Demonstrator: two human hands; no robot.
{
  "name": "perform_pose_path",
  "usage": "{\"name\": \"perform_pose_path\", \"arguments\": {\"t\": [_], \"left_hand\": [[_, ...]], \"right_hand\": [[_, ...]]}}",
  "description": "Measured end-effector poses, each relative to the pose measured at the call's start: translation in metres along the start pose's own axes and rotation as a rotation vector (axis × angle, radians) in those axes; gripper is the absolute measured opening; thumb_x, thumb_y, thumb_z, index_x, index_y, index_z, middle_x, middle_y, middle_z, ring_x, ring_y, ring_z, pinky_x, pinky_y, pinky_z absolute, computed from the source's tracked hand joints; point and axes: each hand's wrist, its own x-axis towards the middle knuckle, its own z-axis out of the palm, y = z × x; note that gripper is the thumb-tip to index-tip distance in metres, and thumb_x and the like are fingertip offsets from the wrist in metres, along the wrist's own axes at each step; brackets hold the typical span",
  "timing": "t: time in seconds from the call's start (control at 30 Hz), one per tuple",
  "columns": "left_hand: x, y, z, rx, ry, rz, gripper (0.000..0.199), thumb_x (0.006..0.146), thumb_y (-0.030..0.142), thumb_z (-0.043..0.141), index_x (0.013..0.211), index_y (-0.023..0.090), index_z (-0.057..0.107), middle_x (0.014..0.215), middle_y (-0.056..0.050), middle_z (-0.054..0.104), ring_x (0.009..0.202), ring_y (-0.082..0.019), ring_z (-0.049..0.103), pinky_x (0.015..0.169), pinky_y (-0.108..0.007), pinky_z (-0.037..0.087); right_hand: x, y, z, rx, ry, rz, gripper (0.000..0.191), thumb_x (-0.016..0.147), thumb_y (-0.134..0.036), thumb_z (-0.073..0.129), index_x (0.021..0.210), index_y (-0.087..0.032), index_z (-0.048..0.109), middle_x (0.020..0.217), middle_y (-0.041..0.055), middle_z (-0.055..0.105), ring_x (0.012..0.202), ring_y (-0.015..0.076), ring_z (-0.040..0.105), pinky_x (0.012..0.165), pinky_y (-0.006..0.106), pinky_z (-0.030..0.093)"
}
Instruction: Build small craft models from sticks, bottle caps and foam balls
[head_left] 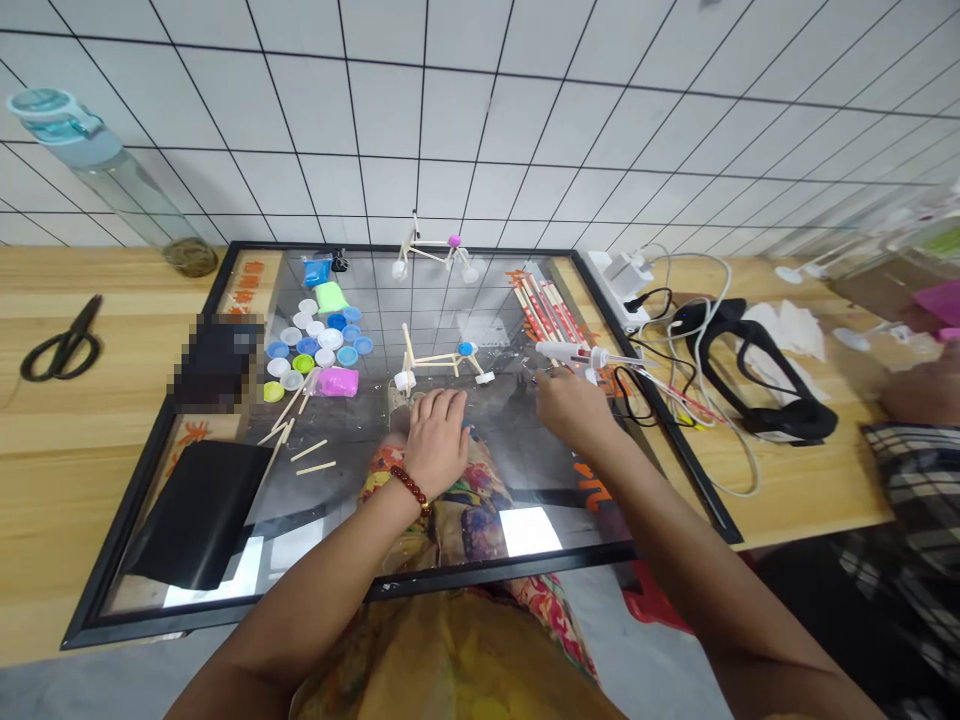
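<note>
My left hand (436,440) lies palm down on the dark glass board (352,520), its fingers stretched out and nothing visible in them. Just beyond its fingertips stands a small frame of wooden sticks (431,360), with white pieces at its feet and a blue cap (467,349) on top. My right hand (576,408) is closed at a white glue gun (562,351), which it appears to grip; its fingers partly hide the handle. A clear rod extends to the right from the gun. Farther back stands a similar stick frame (431,243) with a purple piece (454,241).
Left on the board are bottle caps (325,357), a pink clay pack (337,382), loose sticks (315,467) and a black sheet (206,510). Scissors (64,350) and a water bottle (127,190) stand farther left. Cables (727,300) and a person's sleeve (915,480) are right.
</note>
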Motion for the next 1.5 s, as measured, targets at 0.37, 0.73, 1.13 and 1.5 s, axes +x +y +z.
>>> {"name": "perform_pose_path", "arguments": {"t": [0.37, 0.73, 1.13, 1.5], "left_hand": [[-0.001, -0.001, 0.001, 0.003, 0.008, 0.006, 0.049, 0.094, 0.024, 0.048, 0.142, 0.012, 0.049, 0.142, -0.015, 0.056, 0.137, -0.033, 0.044, 0.121, -0.054, 0.03], [-0.001, 0.0, 0.001, -0.003, 0.012, 0.001, 0.048, 0.094, 0.022, 0.048, 0.141, 0.014, 0.049, 0.142, -0.015, 0.056, 0.137, -0.033, 0.044, 0.121, -0.055, 0.03], [-0.001, -0.001, 0.001, 0.004, 0.008, 0.0, 0.049, 0.094, 0.023, 0.049, 0.142, 0.01, 0.049, 0.142, -0.015, 0.056, 0.137, -0.033, 0.043, 0.121, -0.054, 0.03], [-0.001, 0.001, 0.001, 0.002, 0.019, 0.006, 0.049, 0.093, 0.023, 0.05, 0.141, 0.013, 0.049, 0.141, -0.014, 0.057, 0.135, -0.031, 0.045, 0.12, -0.053, 0.032]], "right_hand": [[0.022, -0.017, 0.0, 0.031, 0.031, 0.092, 0.039, 0.091, -0.008, 0.039, 0.118, -0.006, 0.066, 0.116, 0.0249, 0.069, 0.102, 0.0306, 0.071, 0.078, 0.034, 0.053], [0.029, -0.008, 0.001, 0.022, 0.054, 0.017, 0.039, 0.089, -0.008, 0.041, 0.118, -0.005, 0.067, 0.116, 0.0253, 0.07, 0.104, 0.0332, 0.071, 0.079, 0.037, 0.052], [0.037, -0.016, -0.006, 0.001, 0.016, -0.044, 0.037, 0.089, -0.01, 0.045, 0.116, -0.008, 0.069, 0.115, 0.023, 0.071, 0.104, 0.0326, 0.072, 0.081, 0.035, 0.052], [0.05, -0.029, -0.014, 0.016, 0.043, -0.001, 0.039, 0.093, -0.008, 0.04, 0.12, -0.005, 0.068, 0.118, 0.0251, 0.07, 0.108, 0.0305, 0.072, 0.084, 0.034, 0.054]]}}
